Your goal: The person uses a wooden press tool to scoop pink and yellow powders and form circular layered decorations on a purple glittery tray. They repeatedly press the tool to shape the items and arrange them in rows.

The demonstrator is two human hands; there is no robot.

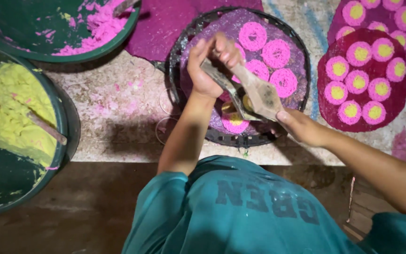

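My left hand (210,61) grips the upper handle of a wooden press (250,91) held over a round black woven tray (191,35). My right hand (299,126) holds the lower end of the same press. The tray carries a purple mat (291,56) with several pink noodle rings (276,52). Under the press lies a pink ring with a yellow centre (235,123). The press hides part of the tray's middle.
A dark green tub of yellow dough (10,113) with a stick in it stands at the left. A green bowl of pink dough (97,28) sits top left. Two dark red mats with pink-and-yellow rings (360,75) lie at the right.
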